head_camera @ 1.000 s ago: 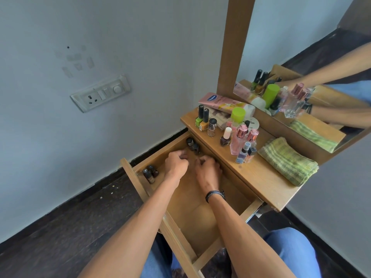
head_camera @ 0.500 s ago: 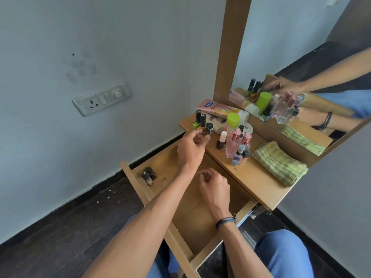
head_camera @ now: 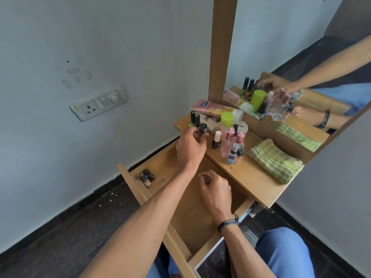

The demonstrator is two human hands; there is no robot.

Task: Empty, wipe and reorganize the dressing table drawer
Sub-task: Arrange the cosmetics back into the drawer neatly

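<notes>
Over the crowded desk (head_camera: 251, 173) and open drawer (head_camera: 192, 217) (corner bottles (head_camera: 147, 177) lie inside), the left hand (head_camera: 189, 146) pinches a black-capped bottle (head_camera: 203, 128) beside standing polishes (head_camera: 193, 117); a nudge could topple them. Whether the curled right hand (head_camera: 215, 189) holds anything is unclear.

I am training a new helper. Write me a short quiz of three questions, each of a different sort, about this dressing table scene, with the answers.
1. True or false: the folded green striped cloth lies inside the open wooden drawer.
2. What does the left hand hold? A) a small black-capped nail polish bottle B) a pink tube C) a comb
3. Fill in: the hand wearing the dark wristband, curled above the drawer, is the ___ hand.

Key: 1 false, it lies on the tabletop; 2 A; 3 right.
</notes>
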